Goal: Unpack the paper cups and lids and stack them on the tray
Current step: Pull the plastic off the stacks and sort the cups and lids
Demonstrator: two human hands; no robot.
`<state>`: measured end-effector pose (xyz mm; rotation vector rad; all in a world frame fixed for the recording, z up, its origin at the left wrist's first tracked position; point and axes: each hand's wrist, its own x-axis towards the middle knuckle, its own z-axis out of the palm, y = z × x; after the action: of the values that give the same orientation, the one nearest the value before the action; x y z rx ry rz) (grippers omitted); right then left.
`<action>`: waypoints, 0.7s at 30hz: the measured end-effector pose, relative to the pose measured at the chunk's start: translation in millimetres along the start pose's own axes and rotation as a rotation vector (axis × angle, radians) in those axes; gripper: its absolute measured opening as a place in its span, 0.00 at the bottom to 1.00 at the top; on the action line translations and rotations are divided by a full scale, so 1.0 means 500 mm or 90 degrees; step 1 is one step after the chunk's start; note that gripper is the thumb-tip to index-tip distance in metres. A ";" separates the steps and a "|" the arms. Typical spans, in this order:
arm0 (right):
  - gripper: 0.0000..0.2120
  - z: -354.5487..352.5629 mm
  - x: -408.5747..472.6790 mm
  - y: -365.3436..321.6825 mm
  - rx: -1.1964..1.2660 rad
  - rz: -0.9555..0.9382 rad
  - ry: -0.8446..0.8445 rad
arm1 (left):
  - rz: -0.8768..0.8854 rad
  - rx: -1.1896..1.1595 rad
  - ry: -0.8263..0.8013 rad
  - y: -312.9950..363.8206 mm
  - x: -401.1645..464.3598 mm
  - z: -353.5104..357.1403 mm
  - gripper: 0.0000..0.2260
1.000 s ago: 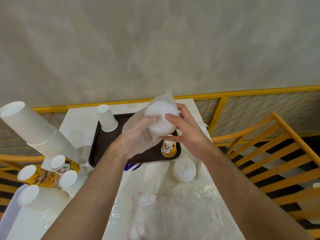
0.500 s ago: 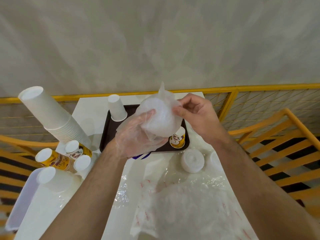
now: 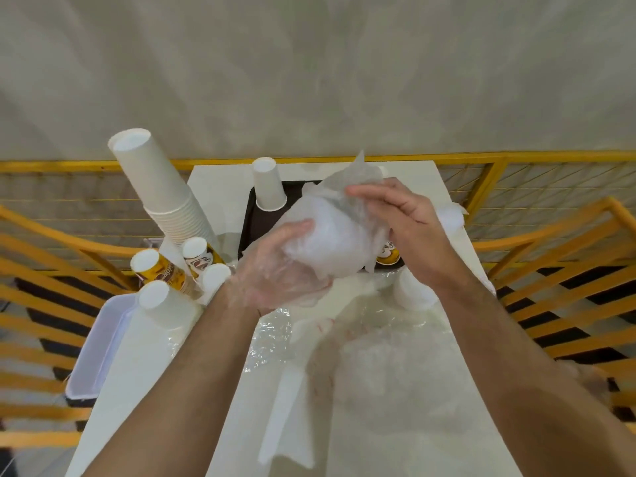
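A stack of white lids (image 3: 330, 242) sits inside a thin clear plastic bag above the table. My left hand (image 3: 278, 273), partly under the plastic, grips the stack from below. My right hand (image 3: 402, 218) pinches the bag's top near its open end. Behind them lies the dark brown tray (image 3: 251, 218), mostly hidden, with an upturned white cup (image 3: 269, 184) on its far left and a printed yellow cup (image 3: 389, 254) at its right. A tall stack of white cups (image 3: 161, 191) leans at the left.
Several upturned yellow printed and white cups (image 3: 165, 270) cluster at the table's left, by a white bin (image 3: 99, 346). More white lids (image 3: 413, 290) and crumpled clear wrapping (image 3: 378, 356) lie on the white table. Yellow chairs and a yellow railing surround it.
The view has shifted so everything sits lower and to the right. My right hand has moved up along the bag and now pinches its top; my left hand still grips the lids.
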<state>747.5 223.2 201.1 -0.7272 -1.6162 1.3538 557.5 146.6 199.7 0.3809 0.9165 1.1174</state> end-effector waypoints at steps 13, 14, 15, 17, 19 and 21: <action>0.34 0.005 -0.011 -0.005 -0.038 0.046 0.055 | 0.032 0.006 -0.068 0.001 -0.039 -0.071 0.26; 0.33 -0.006 -0.013 0.004 -0.018 0.070 0.075 | 0.039 0.023 -0.045 0.000 -0.037 -0.084 0.24; 0.33 -0.019 -0.017 0.017 -0.011 0.103 0.089 | 0.045 0.036 -0.026 -0.001 -0.039 -0.090 0.23; 0.33 -0.047 -0.034 0.050 -0.032 0.178 0.095 | 0.049 0.028 0.022 -0.004 -0.044 -0.110 0.23; 0.33 -0.067 -0.061 0.083 -0.096 0.245 0.090 | 0.052 0.011 0.064 -0.011 -0.047 -0.129 0.25; 0.31 -0.079 -0.094 0.111 -0.173 0.296 0.087 | 0.065 0.007 0.095 -0.017 -0.049 -0.140 0.24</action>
<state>798.1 213.5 136.1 -1.3953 -1.5956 1.3737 504.0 109.4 163.3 0.3601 1.0432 1.2473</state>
